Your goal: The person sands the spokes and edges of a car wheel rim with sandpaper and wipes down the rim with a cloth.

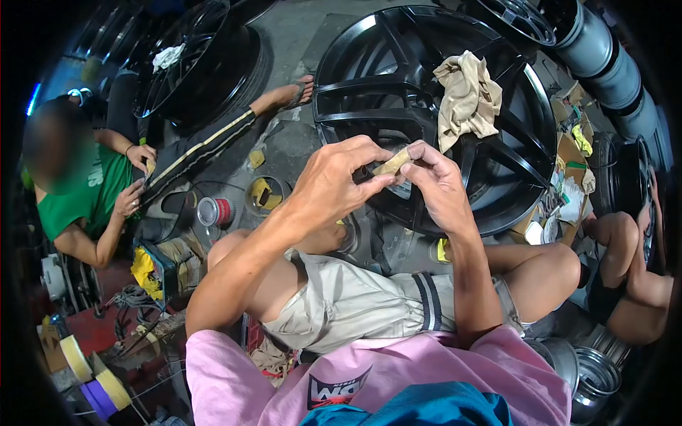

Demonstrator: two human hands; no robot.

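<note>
Both hands meet above a large black alloy wheel [522,160] lying on the floor in front of me. Between them is a small folded piece of tan sandpaper [391,165]. My left hand [337,177] pinches its left end with thumb and forefinger. At the other end, my right hand [442,186] grips it between thumb and fingers. A crumpled beige cloth [469,99] is draped over the wheel's spokes, just beyond my right hand.
Left, a person in a green shirt [89,206] sits beside another black wheel [234,78]. A tin can [215,211] and a round container [266,195] stand on the floor. Cardboard boxes [568,153] are at right, near another person's bent leg [618,238]. Tape rolls [77,358] lie lower left.
</note>
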